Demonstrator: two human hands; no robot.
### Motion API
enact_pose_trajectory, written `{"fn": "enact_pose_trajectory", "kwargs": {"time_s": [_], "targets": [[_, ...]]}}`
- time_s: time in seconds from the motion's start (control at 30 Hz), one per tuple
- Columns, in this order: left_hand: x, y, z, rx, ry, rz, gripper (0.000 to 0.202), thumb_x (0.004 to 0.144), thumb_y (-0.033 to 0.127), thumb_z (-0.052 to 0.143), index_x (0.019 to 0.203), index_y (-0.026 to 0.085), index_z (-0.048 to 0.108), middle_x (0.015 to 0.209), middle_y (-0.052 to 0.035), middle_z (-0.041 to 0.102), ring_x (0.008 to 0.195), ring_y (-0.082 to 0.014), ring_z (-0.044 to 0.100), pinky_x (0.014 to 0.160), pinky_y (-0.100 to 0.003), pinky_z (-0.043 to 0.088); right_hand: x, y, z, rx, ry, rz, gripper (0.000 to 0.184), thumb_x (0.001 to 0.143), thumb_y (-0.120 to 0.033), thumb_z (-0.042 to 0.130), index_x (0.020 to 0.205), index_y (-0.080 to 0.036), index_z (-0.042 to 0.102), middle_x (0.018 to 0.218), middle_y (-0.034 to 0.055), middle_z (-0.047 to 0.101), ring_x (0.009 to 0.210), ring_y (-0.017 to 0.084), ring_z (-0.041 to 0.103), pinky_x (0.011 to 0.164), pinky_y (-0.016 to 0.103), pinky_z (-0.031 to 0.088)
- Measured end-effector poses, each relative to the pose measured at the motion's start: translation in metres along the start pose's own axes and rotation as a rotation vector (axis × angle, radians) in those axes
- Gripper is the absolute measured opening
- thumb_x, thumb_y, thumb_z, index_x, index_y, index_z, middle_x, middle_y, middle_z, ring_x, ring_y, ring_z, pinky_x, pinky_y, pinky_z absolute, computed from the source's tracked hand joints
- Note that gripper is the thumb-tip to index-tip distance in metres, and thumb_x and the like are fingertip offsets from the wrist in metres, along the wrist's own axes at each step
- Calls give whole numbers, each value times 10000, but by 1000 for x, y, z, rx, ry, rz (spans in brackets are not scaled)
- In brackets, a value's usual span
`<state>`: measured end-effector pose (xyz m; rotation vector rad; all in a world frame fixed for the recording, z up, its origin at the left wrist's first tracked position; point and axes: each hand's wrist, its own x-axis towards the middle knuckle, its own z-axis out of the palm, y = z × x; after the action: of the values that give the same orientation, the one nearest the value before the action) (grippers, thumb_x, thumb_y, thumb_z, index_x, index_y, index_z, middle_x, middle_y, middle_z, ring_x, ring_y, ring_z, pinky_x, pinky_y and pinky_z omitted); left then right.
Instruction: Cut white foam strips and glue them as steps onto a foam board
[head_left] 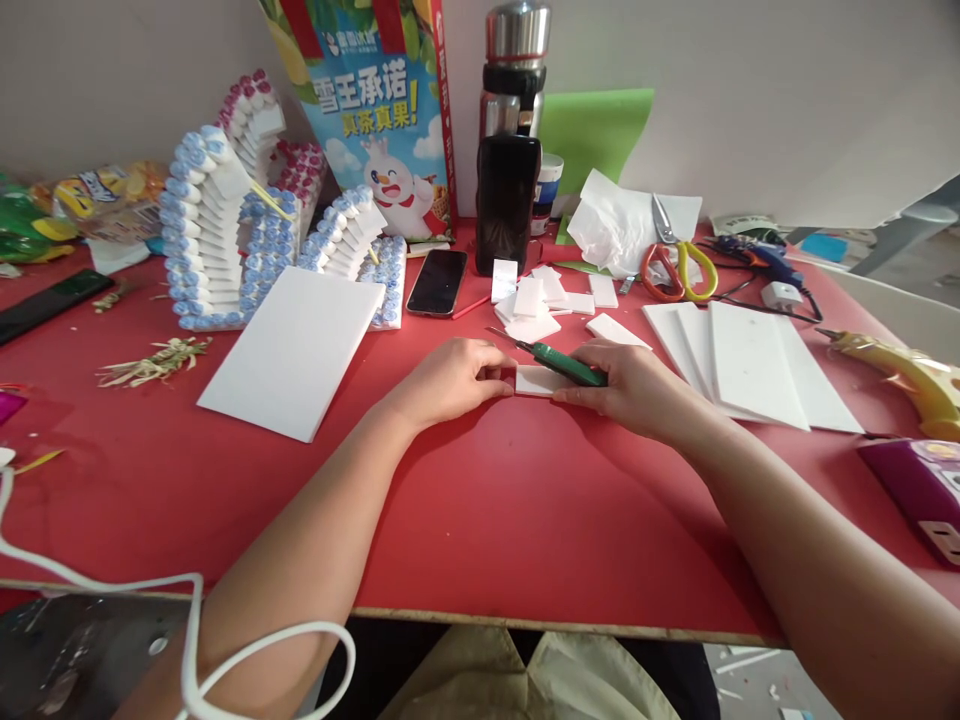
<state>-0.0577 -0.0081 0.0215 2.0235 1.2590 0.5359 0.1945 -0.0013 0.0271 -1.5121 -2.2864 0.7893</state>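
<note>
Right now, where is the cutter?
The cutter is just right of the head view's centre, in the right hand, over a small white piece.

A small, plain white rectangular strip (531,379) lies flat on the red desk (510,510), a green-handled cutter (568,364) slanting over its far edge.

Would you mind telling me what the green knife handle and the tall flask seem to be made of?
The green knife handle looks like plastic, smooth and solidly coloured. The tall flask seems polished steel, judging by its silvery highlights.
</note>
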Motion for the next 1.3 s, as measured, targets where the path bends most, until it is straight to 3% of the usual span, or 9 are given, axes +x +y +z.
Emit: {"fn": "enact_pose_trajectory", "kwargs": {"time_s": [0.13,0.33,0.57,0.7,0.8,0.97,1.1,1.3], "targets": [[2,-5,2,-26,60,-18,209,868,335,685,1004,240,812,912,-25,730,788,-174,662,721,-279,477,0,0,1,-12,3,10,354,830,-510,723,736,-214,552,720,-17,515,669,162,448,609,303,325],[6,-3,12,-46,165,-67,147,832,279,702,893,219,822,854,-18,745,771,-171,682,665,-272,468,0,-1,0,-23,0,18,337,824,-503,725,753,-209,578,725,-15,522,670,159,456,603,288,319],[4,5,11,40,132,-100,175,789,257,684,911,189,789,750,-10,739,668,-157,651,611,-262,456,0,-3,-1,7,-6,30,306,818,-462,743,754,-209,583,725,-26,525,679,153,462,610,281,328],[-2,14,5,223,133,57,143,824,223,646,873,181,774,724,-16,720,620,-146,620,582,-266,428,1,-3,-1,-14,-4,4,271,824,-413,743,747,-203,591,724,-27,538,680,151,468,608,284,317],[-8,23,1,470,224,265,176,878,201,592,824,179,758,737,-36,714,649,-162,627,578,-282,416,2,-3,-2,-3,0,-7,262,823,-403,745,755,-198,597,737,-25,557,688,149,479,607,281,314],[-9,36,8,684,233,523,232,956,208,543,894,208,767,850,-46,749,798,-194,693,688,-310,507,3,-3,-3,37,-1,-20,282,810,-368,769,720,-190,570,714,-25,566,689,143,486,604,274,303],[-4,36,22,760,211,565,234,989,186,531,1040,202,759,947,-55,770,885,-220,716,722,-338,552,6,-1,-3,77,-7,-62,276,825,-346,762,711,-178,574,730,-9,599,717,146,515,621,271,306],[4,25,32,646,253,604,249,993,146,550,1163,175,730,1074,-75,775,982,-223,720,817,-348,584,11,1,-3,69,3,-56,312,787,-335,800,688,-181,547,682,-27,542,665,127,464,599,271,270]]}}
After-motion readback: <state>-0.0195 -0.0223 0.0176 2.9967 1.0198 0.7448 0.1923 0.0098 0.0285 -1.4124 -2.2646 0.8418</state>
